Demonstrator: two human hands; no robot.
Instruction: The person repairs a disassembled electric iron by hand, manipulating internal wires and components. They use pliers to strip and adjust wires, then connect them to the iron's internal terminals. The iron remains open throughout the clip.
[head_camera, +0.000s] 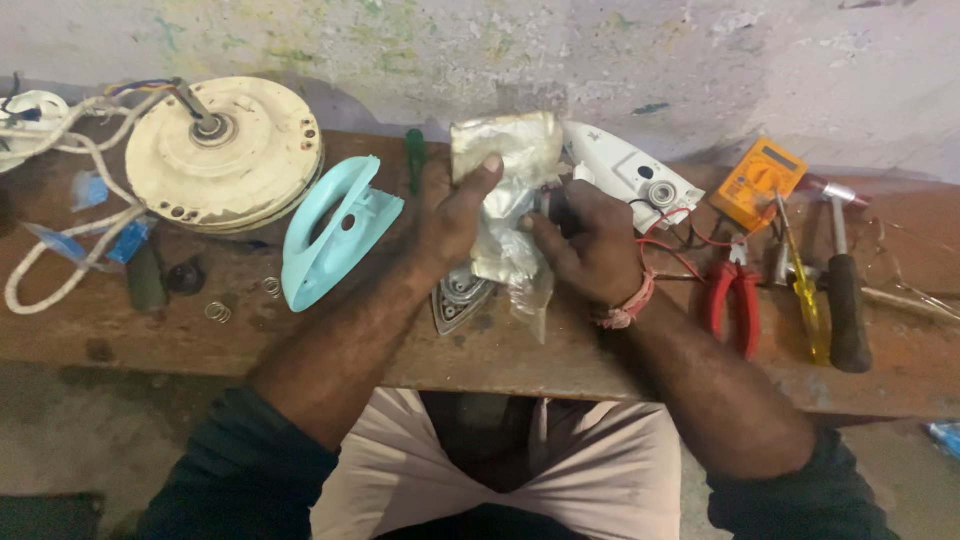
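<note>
Gripping a crinkled silvery sheet (505, 190) w/ both hands over the wooden bench (500, 350): left hand (455, 215) pinches its top edge, thumb on front, holding it upright; right hand (590, 245) has fingers curled shut round a dark part at its side. Iron soleplate (458, 298) lies right below. Turquoise iron cover (335, 230) set aside left; red pliers (735, 305), screwdriver (805, 290) parked right, in reach.

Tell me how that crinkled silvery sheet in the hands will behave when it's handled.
The silvery sheet looks thin and creased all over, so it is probably floppy and light and keeps whatever folds it gets. The left hand pinches its top edge while the right hand grips lower, and the lower part hangs in a loose crumple; it may tear if pulled hard.
</note>
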